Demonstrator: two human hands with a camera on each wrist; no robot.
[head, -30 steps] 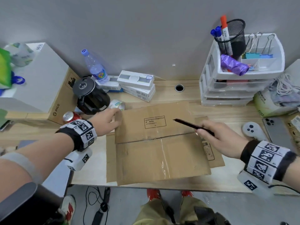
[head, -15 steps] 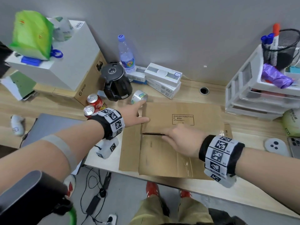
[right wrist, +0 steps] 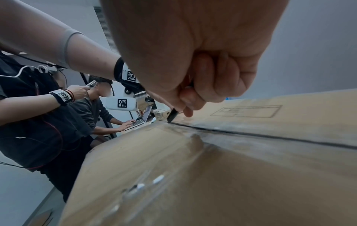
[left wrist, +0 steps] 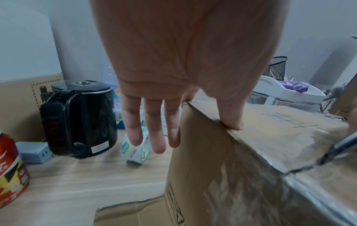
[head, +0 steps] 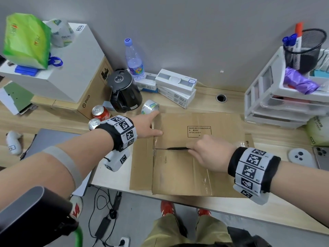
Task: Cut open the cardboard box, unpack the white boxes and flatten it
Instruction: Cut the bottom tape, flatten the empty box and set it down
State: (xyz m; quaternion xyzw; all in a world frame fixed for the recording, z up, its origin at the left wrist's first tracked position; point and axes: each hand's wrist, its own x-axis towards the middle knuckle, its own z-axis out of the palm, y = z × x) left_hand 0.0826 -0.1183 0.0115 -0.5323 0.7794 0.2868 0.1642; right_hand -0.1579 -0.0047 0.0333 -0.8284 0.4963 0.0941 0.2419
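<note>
I am gripping a black knife (head: 178,148) in my right hand (head: 210,154), blade tip sitting in the taped centre seam of the cardboard box (head: 194,168) at the desk's (head: 222,205) 6 o'clock edge. My left hand (head: 146,126), fingers straight, is pressing the box's 9 o'clock edge.

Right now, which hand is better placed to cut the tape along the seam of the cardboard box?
The right hand: it already grips the black blade, tip at the seam. The left hand rests open on the cardboard box corner, steadying it.
</note>
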